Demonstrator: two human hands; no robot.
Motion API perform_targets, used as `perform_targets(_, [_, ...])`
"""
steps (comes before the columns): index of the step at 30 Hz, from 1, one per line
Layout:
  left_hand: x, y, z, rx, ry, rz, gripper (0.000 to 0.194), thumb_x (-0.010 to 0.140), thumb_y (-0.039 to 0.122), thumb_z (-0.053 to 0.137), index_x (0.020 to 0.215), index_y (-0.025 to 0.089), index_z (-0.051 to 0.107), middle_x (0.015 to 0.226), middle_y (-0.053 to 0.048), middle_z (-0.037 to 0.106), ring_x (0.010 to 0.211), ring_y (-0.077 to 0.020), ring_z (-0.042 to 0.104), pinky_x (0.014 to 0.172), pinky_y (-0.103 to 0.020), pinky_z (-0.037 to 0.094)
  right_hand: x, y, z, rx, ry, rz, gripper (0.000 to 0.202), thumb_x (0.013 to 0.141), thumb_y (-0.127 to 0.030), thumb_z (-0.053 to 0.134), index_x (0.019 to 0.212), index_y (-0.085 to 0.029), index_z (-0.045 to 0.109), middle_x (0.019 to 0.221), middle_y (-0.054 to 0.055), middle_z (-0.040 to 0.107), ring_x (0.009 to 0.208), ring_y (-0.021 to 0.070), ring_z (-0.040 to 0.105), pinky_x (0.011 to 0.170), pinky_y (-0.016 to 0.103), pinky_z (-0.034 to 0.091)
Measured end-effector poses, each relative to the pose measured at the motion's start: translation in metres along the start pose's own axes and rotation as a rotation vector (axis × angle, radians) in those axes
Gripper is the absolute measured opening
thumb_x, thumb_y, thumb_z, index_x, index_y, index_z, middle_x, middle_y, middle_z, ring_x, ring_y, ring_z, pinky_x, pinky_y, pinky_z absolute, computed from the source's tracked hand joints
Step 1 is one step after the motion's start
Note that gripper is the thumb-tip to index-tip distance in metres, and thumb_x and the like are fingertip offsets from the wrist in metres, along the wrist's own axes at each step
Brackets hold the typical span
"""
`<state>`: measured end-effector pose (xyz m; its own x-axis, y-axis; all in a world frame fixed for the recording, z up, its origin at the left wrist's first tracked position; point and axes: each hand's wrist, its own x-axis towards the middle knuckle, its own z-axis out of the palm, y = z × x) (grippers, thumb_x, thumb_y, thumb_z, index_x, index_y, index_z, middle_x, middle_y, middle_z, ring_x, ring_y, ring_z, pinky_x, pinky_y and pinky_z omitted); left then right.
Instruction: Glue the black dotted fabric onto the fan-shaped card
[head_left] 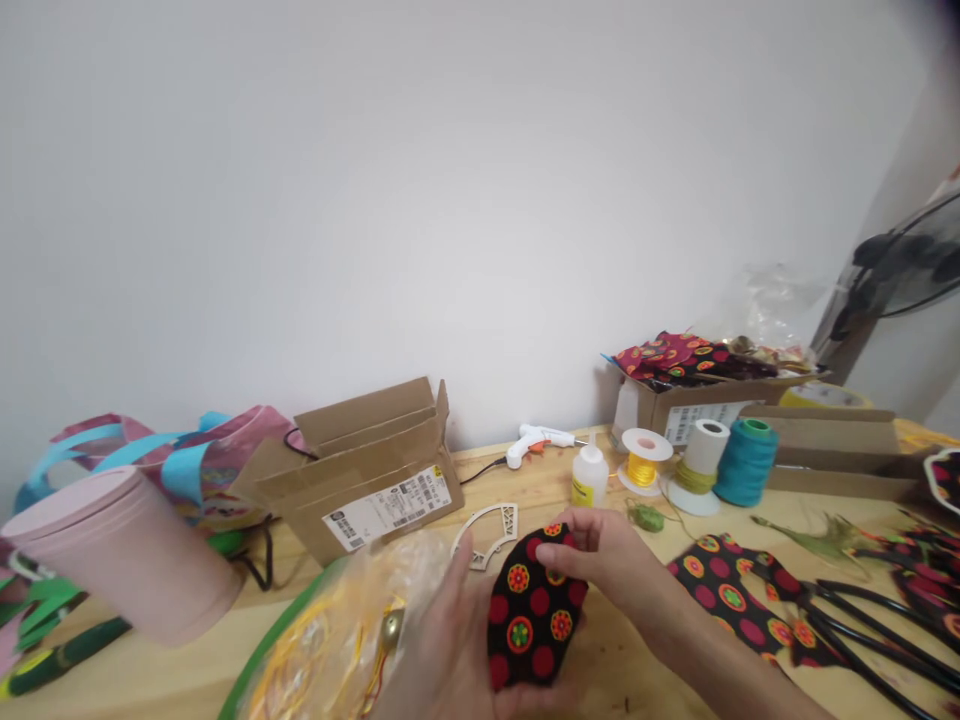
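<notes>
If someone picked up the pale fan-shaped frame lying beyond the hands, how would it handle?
The frame is probably light, being thin with an open middle. Its crisp outline suggests it is stiff, though so slender a shape might snap if bent.

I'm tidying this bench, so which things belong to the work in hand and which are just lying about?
In the work:
fabric piece, pinched by the right hand
matching fabric at right, probably
openwork wooden piece, perhaps

Apparently just lying about:
pink canister
pink-and-blue bag
teal thread cone
</notes>
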<state>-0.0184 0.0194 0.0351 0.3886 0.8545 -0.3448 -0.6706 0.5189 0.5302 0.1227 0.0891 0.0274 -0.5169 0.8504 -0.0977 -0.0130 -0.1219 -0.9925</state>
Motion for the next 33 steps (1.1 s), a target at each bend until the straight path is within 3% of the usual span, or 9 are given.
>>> perform_targets(3, [0.007, -0.008, -0.022, 0.24, 0.167, 0.259, 0.043, 0.063, 0.022, 0.072, 0.105, 0.014, 0.062, 0.1, -0.014, 0.069, 0.092, -0.0271, 0.063, 0.072, -0.035, 0.05, 0.004, 0.008, -0.004, 0.141, 0.092, 0.009, 0.033, 0.057, -0.04, 0.075, 0.071, -0.014, 0.059, 0.063, -0.001, 0.066, 0.06, 0.0109, 0.059, 0.06, 0.022, 0.045])
perform_targets(5, [0.011, -0.011, -0.032, 0.349, 0.271, 0.366, 0.043, 0.056, 0.014, 0.077, 0.097, 0.014, 0.066, 0.093, -0.012, 0.072, 0.086, -0.025, 0.066, 0.074, -0.033, 0.05, 0.006, 0.016, -0.004, 0.219, 0.134, 0.04, 0.038, 0.054, -0.044, 0.075, 0.073, -0.015, 0.059, 0.063, 0.0, 0.066, 0.061, 0.0127, 0.061, 0.061, 0.024, 0.046])
perform_targets(8, [0.014, -0.012, -0.036, 0.323, 0.349, 0.388, 0.034, 0.06, 0.022, 0.075, 0.092, 0.016, 0.07, 0.082, -0.01, 0.074, 0.077, -0.0235, 0.067, 0.072, -0.034, 0.051, 0.01, 0.027, -0.005, 0.292, 0.173, 0.087, 0.043, 0.048, -0.045, 0.078, 0.07, -0.016, 0.056, 0.06, -0.001, 0.065, 0.057, 0.0123, 0.06, 0.056, 0.024, 0.045])
perform_targets(12, [0.012, -0.011, -0.031, 0.207, 0.357, 0.367, 0.029, 0.063, 0.031, 0.073, 0.088, 0.018, 0.072, 0.078, -0.009, 0.074, 0.076, -0.0231, 0.068, 0.072, -0.034, 0.051, 0.012, 0.031, -0.006, 0.295, 0.19, 0.114, 0.041, 0.045, -0.043, 0.079, 0.064, -0.016, 0.054, 0.055, -0.002, 0.063, 0.048, 0.0093, 0.054, 0.046, 0.02, 0.037])
perform_targets(17, [0.013, -0.013, -0.033, 0.439, 0.367, 0.367, 0.032, 0.058, 0.039, 0.074, 0.083, 0.019, 0.073, 0.071, -0.007, 0.073, 0.07, -0.0224, 0.067, 0.066, -0.032, 0.051, 0.008, 0.025, -0.004, 0.188, 0.215, 0.029, 0.03, 0.045, -0.032, 0.08, 0.059, -0.016, 0.059, 0.055, -0.003, 0.062, 0.053, 0.0095, 0.052, 0.051, 0.021, 0.038])
perform_targets(23, [0.015, -0.015, -0.039, 0.468, 0.318, 0.333, 0.035, 0.062, 0.042, 0.07, 0.087, 0.017, 0.073, 0.07, -0.008, 0.073, 0.066, -0.022, 0.064, 0.066, -0.033, 0.049, 0.01, 0.025, -0.006, 0.054, 0.216, 0.035, 0.03, 0.056, -0.042, 0.071, 0.048, -0.015, 0.06, 0.043, -0.004, 0.052, 0.044, 0.0083, 0.042, 0.046, 0.022, 0.032])
perform_targets(26, [0.014, -0.014, -0.037, 0.525, 0.377, 0.331, 0.036, 0.06, 0.044, 0.07, 0.084, 0.017, 0.073, 0.07, -0.008, 0.073, 0.064, -0.021, 0.064, 0.063, -0.031, 0.049, 0.007, 0.025, -0.004, -0.008, 0.168, 0.014, 0.027, 0.062, -0.041, 0.066, 0.055, -0.015, 0.065, 0.05, -0.003, 0.057, 0.05, 0.0105, 0.047, 0.051, 0.023, 0.036])
perform_targets(29, [0.015, -0.014, -0.034, 0.585, 0.432, 0.364, 0.033, 0.057, 0.044, 0.073, 0.075, 0.017, 0.074, 0.063, -0.006, 0.072, 0.058, -0.0179, 0.062, 0.06, -0.028, 0.048, 0.002, 0.026, 0.003, -0.062, 0.136, 0.01, 0.019, 0.06, -0.032, 0.07, 0.065, -0.014, 0.068, 0.061, -0.001, 0.062, 0.057, 0.0124, 0.05, 0.055, 0.023, 0.039])
perform_targets(33, [0.016, -0.015, -0.031, 0.649, 0.49, 0.383, 0.033, 0.057, 0.046, 0.071, 0.069, 0.016, 0.073, 0.057, -0.004, 0.07, 0.053, -0.0161, 0.06, 0.057, -0.026, 0.047, 0.0, 0.029, 0.007, -0.094, 0.106, -0.008, 0.021, 0.067, -0.032, 0.065, 0.056, -0.014, 0.062, 0.052, -0.005, 0.052, 0.05, 0.0082, 0.04, 0.048, 0.02, 0.031])
